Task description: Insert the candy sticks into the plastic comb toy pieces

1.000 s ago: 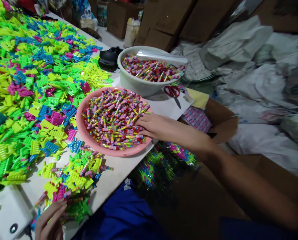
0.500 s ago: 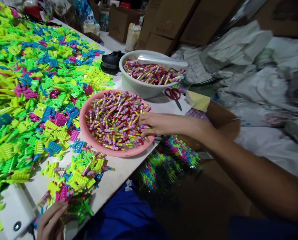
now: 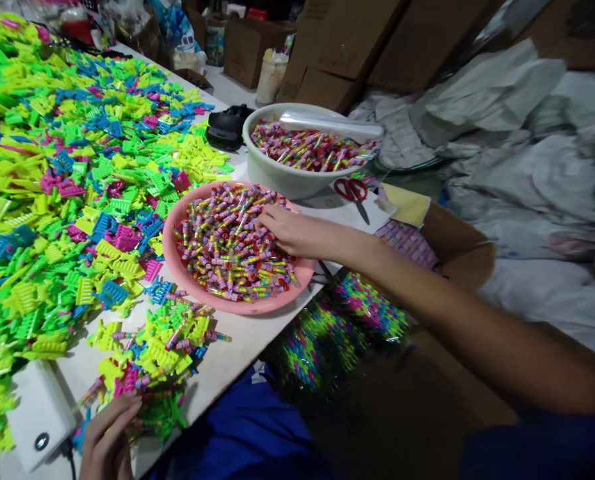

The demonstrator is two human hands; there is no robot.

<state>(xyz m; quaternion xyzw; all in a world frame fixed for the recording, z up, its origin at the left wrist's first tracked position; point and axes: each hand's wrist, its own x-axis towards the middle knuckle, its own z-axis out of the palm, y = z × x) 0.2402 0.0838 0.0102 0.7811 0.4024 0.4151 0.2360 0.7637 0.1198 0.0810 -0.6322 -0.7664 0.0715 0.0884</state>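
Observation:
My right hand (image 3: 290, 231) lies palm down on the heap of small wrapped candy sticks in the pink basin (image 3: 177, 257), fingers spread among them; I cannot tell if it grips any. My left hand (image 3: 108, 437) rests at the table's near edge, fingertips touching a small pile of yellow, green and pink plastic comb-shaped pieces mixed with candy sticks (image 3: 160, 353). A white bowl (image 3: 272, 173) behind the pink basin also holds candy sticks, with a clear plastic bag roll (image 3: 330, 123) lying across its rim.
A large spread of neon plastic pieces (image 3: 52, 173) covers the table's left. Red-handled scissors (image 3: 352, 193) lie right of the white bowl. A white box with a cable (image 3: 37, 417) sits at the near left. Cardboard boxes (image 3: 347, 47) and white sacks (image 3: 507, 133) stand behind and right.
My right hand has slid from the basin's right edge further left and up across the candy sticks. My left hand has stayed at the small pile.

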